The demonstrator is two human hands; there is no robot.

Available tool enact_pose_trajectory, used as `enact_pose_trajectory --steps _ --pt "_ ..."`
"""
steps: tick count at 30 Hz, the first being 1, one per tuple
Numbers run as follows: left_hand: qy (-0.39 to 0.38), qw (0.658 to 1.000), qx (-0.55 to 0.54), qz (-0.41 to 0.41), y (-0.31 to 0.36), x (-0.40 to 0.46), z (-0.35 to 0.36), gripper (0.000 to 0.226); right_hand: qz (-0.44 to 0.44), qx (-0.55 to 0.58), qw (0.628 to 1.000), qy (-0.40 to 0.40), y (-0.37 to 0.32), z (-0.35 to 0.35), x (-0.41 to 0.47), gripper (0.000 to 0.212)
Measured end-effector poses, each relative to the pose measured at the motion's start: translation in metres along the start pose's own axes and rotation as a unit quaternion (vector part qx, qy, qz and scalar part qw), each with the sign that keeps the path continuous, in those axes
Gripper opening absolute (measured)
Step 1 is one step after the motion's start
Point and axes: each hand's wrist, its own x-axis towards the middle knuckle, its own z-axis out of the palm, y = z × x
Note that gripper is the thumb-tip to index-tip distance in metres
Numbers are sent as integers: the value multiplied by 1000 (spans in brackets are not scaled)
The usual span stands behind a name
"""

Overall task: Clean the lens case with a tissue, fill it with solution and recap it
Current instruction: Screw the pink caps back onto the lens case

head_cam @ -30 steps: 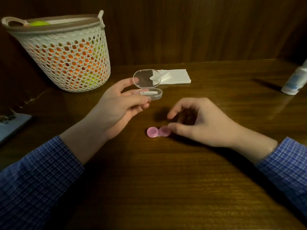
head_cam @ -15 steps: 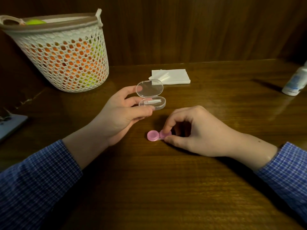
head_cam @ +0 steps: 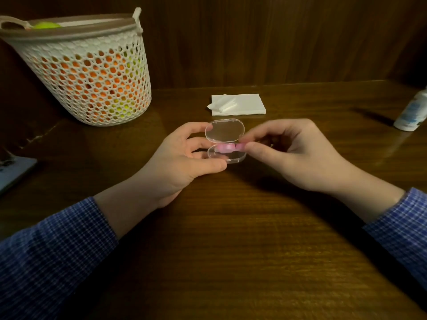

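My left hand (head_cam: 184,158) holds a small clear hinged box (head_cam: 225,131) with its lid standing open, a little above the wooden table. My right hand (head_cam: 288,153) pinches the pink lens case (head_cam: 227,147) by its right end, and the case sits inside the box's lower half. A folded white tissue (head_cam: 245,105) lies on the table just behind the hands. The white solution bottle (head_cam: 413,114) stands at the far right edge.
A white mesh basket (head_cam: 92,72) holding orange and yellow-green balls stands at the back left. A flat grey object (head_cam: 13,172) lies at the left edge. A dark wooden wall closes the back of the table (head_cam: 231,250).
My right hand picked the pink lens case off the table and carried it up into the open clear box. My left hand lowered the box toward the middle.
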Motion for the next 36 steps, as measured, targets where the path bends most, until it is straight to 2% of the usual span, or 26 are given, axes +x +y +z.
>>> enact_pose_trajectory --steps 8,13,16,18,19,21,22,24,26,28,31,36 --pt "-2 1000 14 1 2 0 1 87 -20 -119 993 -14 -6 11 -3 24" --pt "-18 1000 13 11 2 -1 2 81 15 -97 995 0 -5 14 -4 10" --pt "-30 999 4 18 2 0 1 73 35 -79 995 55 -5 13 -3 4" --pt "-48 999 -2 22 1 0 0 69 83 -2 992 93 -5 12 0 9" --pt "-56 998 -10 24 1 0 0 66 126 79 984 97 -6 11 2 13" --pt "-59 997 -28 31 1 -1 1 58 224 263 937 57 -7 10 5 23" --pt "-59 997 -34 37 0 -2 2 52 255 318 913 23 -7 9 6 27" --pt "-65 996 -37 46 -1 -2 2 45 269 347 897 -40 -6 8 6 25" --pt "-76 995 -43 48 -1 -3 2 43 261 356 896 -51 -3 6 5 16" --pt "-84 994 -67 33 1 -1 2 38 255 355 899 -35 -1 5 5 13" --pt "-64 994 -82 21 0 1 3 29 226 310 924 -3 2 8 4 7" --pt "-40 998 -37 29 -4 3 1 37 153 147 977 35 1 15 1 7"
